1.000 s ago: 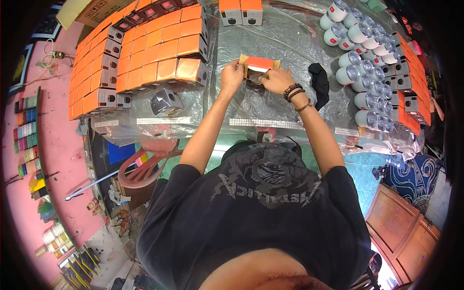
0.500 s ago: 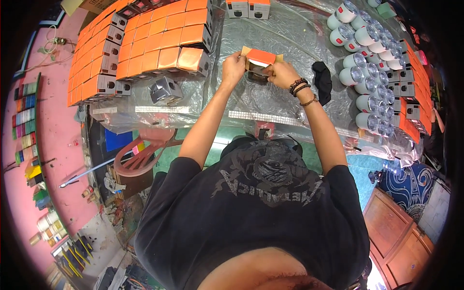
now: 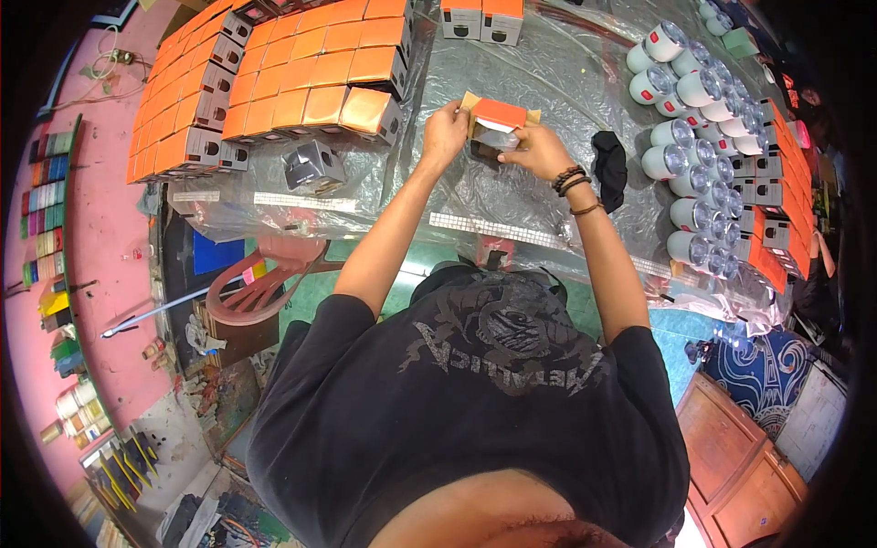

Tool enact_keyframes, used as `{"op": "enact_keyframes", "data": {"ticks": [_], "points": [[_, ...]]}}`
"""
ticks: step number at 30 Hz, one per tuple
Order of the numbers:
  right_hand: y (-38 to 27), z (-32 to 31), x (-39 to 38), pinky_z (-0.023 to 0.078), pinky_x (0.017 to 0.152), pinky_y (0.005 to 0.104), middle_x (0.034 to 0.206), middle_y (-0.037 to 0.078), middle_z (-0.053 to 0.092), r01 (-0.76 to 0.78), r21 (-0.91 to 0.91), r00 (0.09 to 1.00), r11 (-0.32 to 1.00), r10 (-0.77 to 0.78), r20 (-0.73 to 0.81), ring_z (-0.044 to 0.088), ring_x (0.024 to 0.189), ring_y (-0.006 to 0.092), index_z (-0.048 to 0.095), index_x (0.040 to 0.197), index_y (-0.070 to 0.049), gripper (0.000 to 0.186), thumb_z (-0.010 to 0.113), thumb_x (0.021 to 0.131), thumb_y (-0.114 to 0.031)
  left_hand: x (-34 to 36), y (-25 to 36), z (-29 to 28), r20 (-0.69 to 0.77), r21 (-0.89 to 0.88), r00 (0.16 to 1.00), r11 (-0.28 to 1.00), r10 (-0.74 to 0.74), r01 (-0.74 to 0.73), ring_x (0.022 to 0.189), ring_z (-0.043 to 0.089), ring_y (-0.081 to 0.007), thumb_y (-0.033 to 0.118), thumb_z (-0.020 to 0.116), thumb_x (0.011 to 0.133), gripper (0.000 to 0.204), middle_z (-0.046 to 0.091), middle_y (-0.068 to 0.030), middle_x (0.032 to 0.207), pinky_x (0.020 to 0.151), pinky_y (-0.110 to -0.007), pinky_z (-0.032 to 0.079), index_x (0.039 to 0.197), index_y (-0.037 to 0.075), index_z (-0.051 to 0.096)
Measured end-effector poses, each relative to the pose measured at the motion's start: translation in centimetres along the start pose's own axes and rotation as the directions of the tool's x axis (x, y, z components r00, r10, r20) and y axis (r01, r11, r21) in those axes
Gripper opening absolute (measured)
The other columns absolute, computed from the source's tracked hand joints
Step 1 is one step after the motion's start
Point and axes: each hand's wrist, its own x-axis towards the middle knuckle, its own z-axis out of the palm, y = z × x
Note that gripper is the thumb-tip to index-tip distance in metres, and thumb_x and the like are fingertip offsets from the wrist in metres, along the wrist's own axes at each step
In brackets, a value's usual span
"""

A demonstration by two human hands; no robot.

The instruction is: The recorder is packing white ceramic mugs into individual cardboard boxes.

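Between my hands, over the plastic-covered table, is a small cardboard box (image 3: 500, 113) with an orange flap raised and tan side flaps spread out. Something clear and greyish (image 3: 499, 139) shows in its opening; I cannot make out exactly what. My left hand (image 3: 445, 133) grips the box's left side near a side flap. On the other side, my right hand (image 3: 541, 152), with dark beaded bracelets at the wrist, is closed at the opening's right edge, thumb pointing left. A crumpled black cloth (image 3: 609, 171) lies just right of that hand.
Rows of orange-topped boxes (image 3: 315, 68) fill the table's left side, with a dark grey box (image 3: 313, 166) in front. Two more boxes (image 3: 481, 20) stand at the back. White cups with clear tops (image 3: 699, 89) crowd the right, beside stacked boxes (image 3: 776, 183). A pink chair (image 3: 265, 283) stands front left.
The box is turned so more of its opening and the clear, greyish contents show. My right hand has shifted slightly down and right. The whole view has moved a little.
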Motion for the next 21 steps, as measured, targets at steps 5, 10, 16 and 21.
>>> {"op": "enact_keyframes", "data": {"ticks": [5, 10, 16, 21], "points": [[0.2, -3.3, -1.5, 0.052, 0.093, 0.0374, 0.101, 0.012, 0.078, 0.118, 0.359, 0.982, 0.926, -0.055, -0.180, 0.070, 0.100, 0.0222, 0.079, 0.102, -0.001, 0.033, 0.087, 0.088, -0.031, -0.3, 0.8, -0.3, -0.052, 0.056, 0.997, 0.997, 0.065, -0.062, 0.076, 0.078, -0.0246, 0.029, 0.058, 0.104, 0.042, 0.078, -0.0212, 0.089, 0.070, -0.037, 0.060, 0.128, -0.002, 0.071], [0.4, -7.9, -5.6, 0.052, 0.079, 0.0247, 0.094, 0.001, 0.076, -0.039, 0.764, 0.975, 0.644, 0.190, -0.111, 0.066, 0.087, 0.0073, 0.077, 0.106, 0.003, 0.029, 0.083, 0.095, -0.023, -0.9, 2.3, -0.5, -0.024, -0.005, 0.999, 1.000, -0.031, 0.031, 0.093, 0.076, -0.0417, 0.028, 0.059, 0.101, 0.040, 0.076, -0.0277, 0.099, 0.083, -0.047, 0.057, 0.124, -0.001, 0.072], [0.6, -10.0, -9.9, 0.047, 0.068, 0.0216, 0.086, -0.006, 0.070, 0.031, 0.778, 0.892, 0.628, 0.333, -0.305, 0.057, 0.077, 0.0011, 0.077, 0.106, 0.001, 0.023, 0.079, 0.098, -0.020, -4.0, 6.2, -3.0, -0.258, 0.287, 0.882, 0.903, 0.394, -0.319, 0.093, 0.075, -0.0286, 0.025, 0.070, 0.099, 0.035, 0.077, -0.0174, 0.103, 0.083, -0.038, 0.057, 0.124, -0.001, 0.071], [0.1, -7.9, -12.9, 0.049, 0.068, 0.0238, 0.085, -0.004, 0.069, -0.085, 0.700, 0.890, 0.709, 0.370, -0.266, 0.058, 0.078, 0.0028, 0.076, 0.112, 0.001, 0.024, 0.075, 0.101, -0.021, -10.5, 11.0, -1.3, 0.010, 0.113, 0.851, 0.845, 0.526, -0.523, 0.091, 0.069, -0.0237, 0.017, 0.075, 0.097, 0.027, 0.072, -0.0102, 0.102, 0.087, -0.037, 0.056, 0.118, 0.001, 0.068]]}}
